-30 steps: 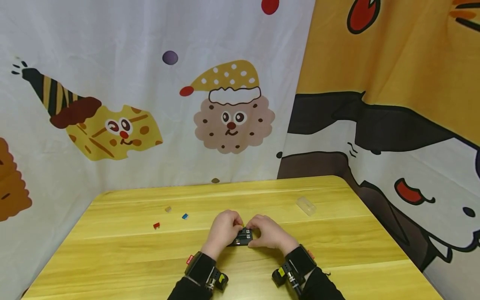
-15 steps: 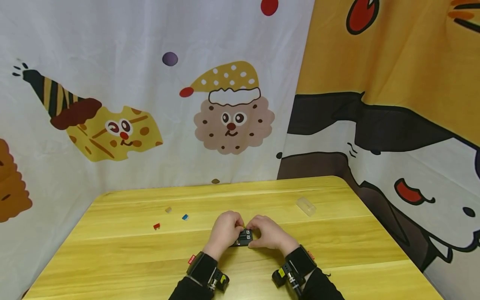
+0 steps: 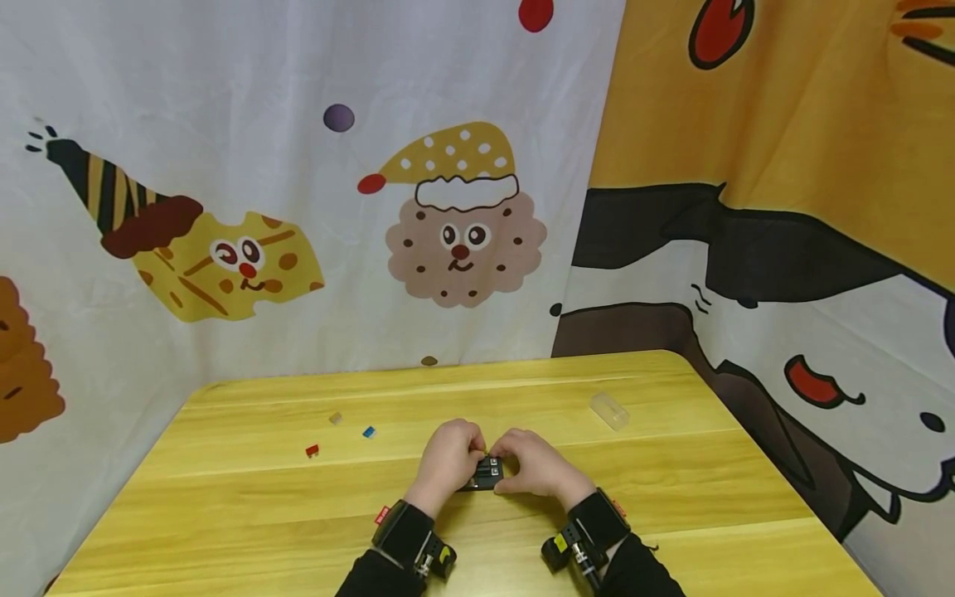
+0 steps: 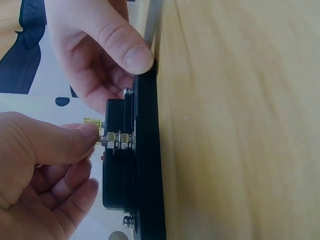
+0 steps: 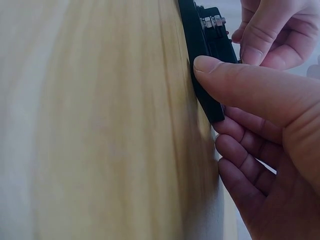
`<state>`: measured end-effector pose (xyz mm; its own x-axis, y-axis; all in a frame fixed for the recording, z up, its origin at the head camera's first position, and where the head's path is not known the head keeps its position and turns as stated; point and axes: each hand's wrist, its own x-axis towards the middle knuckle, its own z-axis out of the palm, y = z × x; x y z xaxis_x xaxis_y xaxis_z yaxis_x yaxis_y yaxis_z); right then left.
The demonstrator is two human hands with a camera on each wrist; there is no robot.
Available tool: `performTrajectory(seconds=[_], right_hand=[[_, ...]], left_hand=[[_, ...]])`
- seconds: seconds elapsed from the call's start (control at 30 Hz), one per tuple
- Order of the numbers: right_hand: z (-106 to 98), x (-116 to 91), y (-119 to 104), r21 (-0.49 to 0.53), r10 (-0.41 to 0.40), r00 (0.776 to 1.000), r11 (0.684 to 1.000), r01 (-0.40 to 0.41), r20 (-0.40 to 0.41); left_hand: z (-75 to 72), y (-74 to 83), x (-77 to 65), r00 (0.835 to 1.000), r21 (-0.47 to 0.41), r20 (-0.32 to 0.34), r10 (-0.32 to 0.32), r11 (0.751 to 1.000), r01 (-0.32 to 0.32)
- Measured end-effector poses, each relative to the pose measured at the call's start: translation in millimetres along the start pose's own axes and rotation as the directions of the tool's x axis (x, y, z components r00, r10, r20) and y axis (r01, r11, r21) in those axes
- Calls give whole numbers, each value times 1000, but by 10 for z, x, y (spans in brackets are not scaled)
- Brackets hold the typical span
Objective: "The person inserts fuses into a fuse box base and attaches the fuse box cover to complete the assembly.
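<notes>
A black fuse block (image 3: 488,473) with metal studs and nuts lies on the table between both hands. My left hand (image 3: 446,458) pinches a small translucent yellow blade fuse (image 4: 93,120) between thumb and fingers. In the left wrist view the fuse is against the block's raised part, beside a stud with nuts (image 4: 118,140); its lower portion is hidden by the fingertips. My right hand (image 3: 539,464) grips the block's far right end, thumb on one edge and fingers on the opposite side, as the right wrist view shows.
Left on the wooden table (image 3: 224,514) lie a red fuse (image 3: 312,451), a blue fuse (image 3: 369,432) and a pale clear one (image 3: 336,419). A clear plastic cover (image 3: 609,410) rests at the back right. Printed curtains (image 3: 298,249) hang behind the table.
Over the last second my left hand has shifted very slightly to the right, still pinching the yellow blade fuse. My right hand keeps its place on the fuse block.
</notes>
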<state>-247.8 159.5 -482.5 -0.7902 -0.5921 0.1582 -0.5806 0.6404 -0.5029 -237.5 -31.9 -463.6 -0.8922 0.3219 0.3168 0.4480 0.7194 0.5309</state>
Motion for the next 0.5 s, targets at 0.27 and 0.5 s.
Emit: performTrajectory(seconds=[0.27, 0.5], right_hand=[[12, -10, -2, -3, -3, 1000, 1000, 3, -7], [-5, -11, -18, 5, 7, 1000, 1000, -7, -4]], left_hand=[[10, -10, 2, 1000, 1, 0, -4, 1000, 4], [21, -9, -6, 1000, 0, -17, 22, 1000, -22]])
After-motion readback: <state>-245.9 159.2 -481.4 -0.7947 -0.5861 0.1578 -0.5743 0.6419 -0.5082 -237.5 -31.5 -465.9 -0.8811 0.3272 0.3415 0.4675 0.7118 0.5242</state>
